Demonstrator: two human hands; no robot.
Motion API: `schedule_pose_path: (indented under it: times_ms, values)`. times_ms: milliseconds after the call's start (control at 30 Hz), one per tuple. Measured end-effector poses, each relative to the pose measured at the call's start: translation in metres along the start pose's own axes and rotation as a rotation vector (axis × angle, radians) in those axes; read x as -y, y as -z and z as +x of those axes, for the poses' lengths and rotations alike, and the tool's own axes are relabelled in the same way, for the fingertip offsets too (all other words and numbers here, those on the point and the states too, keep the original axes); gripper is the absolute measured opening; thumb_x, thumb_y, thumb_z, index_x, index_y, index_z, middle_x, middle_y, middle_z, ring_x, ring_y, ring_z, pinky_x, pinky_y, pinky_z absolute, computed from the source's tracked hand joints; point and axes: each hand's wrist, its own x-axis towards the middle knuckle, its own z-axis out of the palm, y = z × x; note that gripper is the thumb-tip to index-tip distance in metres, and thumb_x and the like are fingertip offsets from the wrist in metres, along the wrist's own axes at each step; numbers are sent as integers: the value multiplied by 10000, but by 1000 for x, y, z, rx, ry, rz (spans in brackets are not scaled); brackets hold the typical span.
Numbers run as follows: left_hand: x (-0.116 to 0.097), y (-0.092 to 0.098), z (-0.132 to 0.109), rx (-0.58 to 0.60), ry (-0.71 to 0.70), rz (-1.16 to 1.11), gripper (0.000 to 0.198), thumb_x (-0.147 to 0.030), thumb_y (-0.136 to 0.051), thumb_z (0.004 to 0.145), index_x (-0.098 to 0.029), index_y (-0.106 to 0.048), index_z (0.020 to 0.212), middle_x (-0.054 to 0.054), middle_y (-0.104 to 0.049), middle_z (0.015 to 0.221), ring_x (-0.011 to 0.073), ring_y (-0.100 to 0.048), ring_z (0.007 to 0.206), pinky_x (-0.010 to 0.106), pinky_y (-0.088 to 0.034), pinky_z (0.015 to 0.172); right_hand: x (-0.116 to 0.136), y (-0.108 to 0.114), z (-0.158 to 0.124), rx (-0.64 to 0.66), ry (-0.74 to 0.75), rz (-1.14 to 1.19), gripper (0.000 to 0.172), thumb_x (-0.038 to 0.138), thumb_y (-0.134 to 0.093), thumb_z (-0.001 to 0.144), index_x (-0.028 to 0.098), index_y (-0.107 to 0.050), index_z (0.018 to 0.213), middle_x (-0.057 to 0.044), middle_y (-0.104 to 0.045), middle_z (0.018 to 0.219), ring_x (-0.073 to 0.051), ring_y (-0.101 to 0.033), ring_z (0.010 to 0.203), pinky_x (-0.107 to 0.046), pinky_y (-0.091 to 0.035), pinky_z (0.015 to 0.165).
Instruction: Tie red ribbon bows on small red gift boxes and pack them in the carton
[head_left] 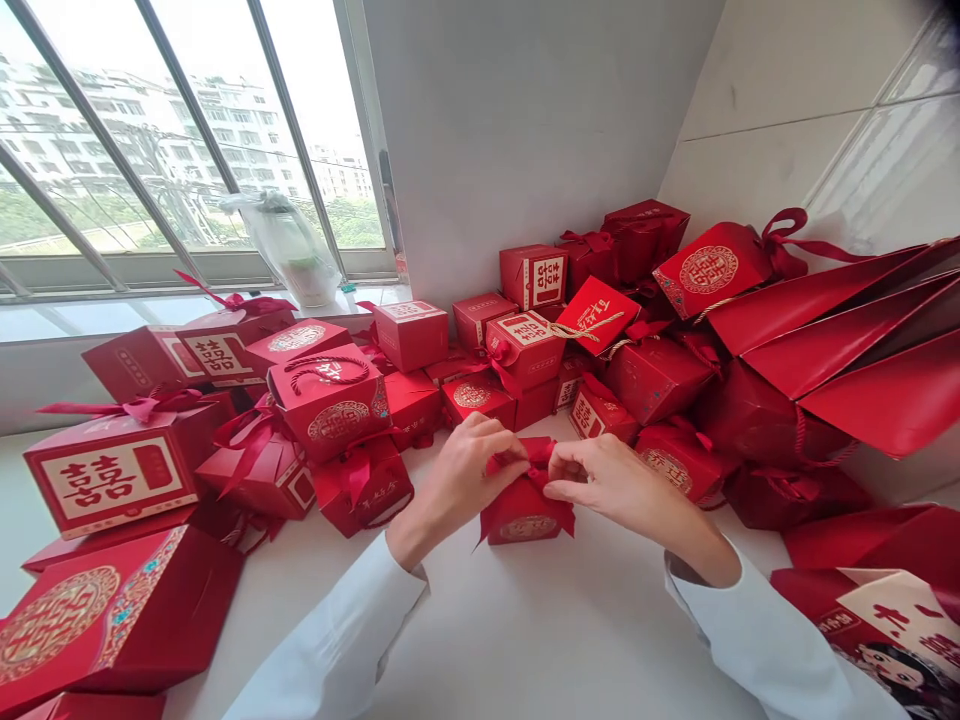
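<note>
A small red gift box stands upright on the white table in front of me, with a pale round emblem on its near face. Around its top runs a red ribbon, its tails hanging at the sides. My left hand is closed at the ribbon's left side, thumb and fingers pinched together. From the right, my right hand pinches the ribbon near the middle of the box top. The exact shape of the knot between the fingers is partly hidden.
Red gift boxes, several with bows, are heaped behind and to the left, including a large box. Red paper bags lean at the right. A plastic-wrapped container stands on the sill by the barred window. A grey wall closes the back.
</note>
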Motion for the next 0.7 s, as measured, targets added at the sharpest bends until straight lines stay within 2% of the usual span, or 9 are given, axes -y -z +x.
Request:
schedule_pose_path:
  times_ms: [167, 267, 367, 500, 600, 700]
  values:
    - [-4, -4, -5, 182, -34, 130, 117, -232, -575, 855, -217, -687, 827, 32, -650, 815, 187, -483, 811, 291, -386, 698, 16, -5, -5, 3, -119, -151, 147, 220, -637, 734, 221, -526, 637, 23, -591, 582, -152, -535, 549, -247, -305, 496]
    - [-4, 0, -6, 211, -48, 131, 175, -231, -534, 877, -211, -708, 863, 54, -643, 820, 190, -485, 819, 296, -398, 704, 22, -5, -9, 37, -160, -245, 204, 225, -669, 695, 223, -474, 636, 32, -543, 534, -149, -499, 498, -249, -260, 470]
    - [-4, 2, -6, 204, -69, 159, 195, -231, -516, 885, -200, -708, 870, 65, -623, 820, 195, -487, 842, 304, -410, 724, 21, -2, -14, 57, -139, -258, 220, 273, -675, 704, 227, -463, 671, 24, -554, 551, -159, -512, 497, -253, -257, 462]
    - [-8, 2, -7, 205, -111, 165, 139, -233, -608, 834, -228, -674, 956, 44, -591, 886, 199, -464, 896, 290, -417, 731, 23, 3, -19, 112, -188, -290, 238, 299, -697, 717, 228, -493, 816, 7, -600, 619, -197, -576, 567, -259, -285, 472]
    - [-12, 0, -8, 244, -139, 170, 170, -296, -678, 789, -234, -666, 948, 38, -579, 966, 200, -447, 913, 296, -417, 755, 31, 0, -20, 183, -225, -398, 372, 273, -752, 670, 204, -513, 947, -24, -637, 689, -248, -626, 660, -269, -295, 489]
    - [-17, -3, -8, 249, -146, 184, 174, -339, -654, 809, -204, -648, 918, 49, -592, 1001, 210, -444, 933, 322, -409, 787, 37, -14, -20, 209, -244, -566, 511, 178, -753, 658, 162, -503, 1104, -84, -674, 765, -300, -660, 723, -279, -264, 476]
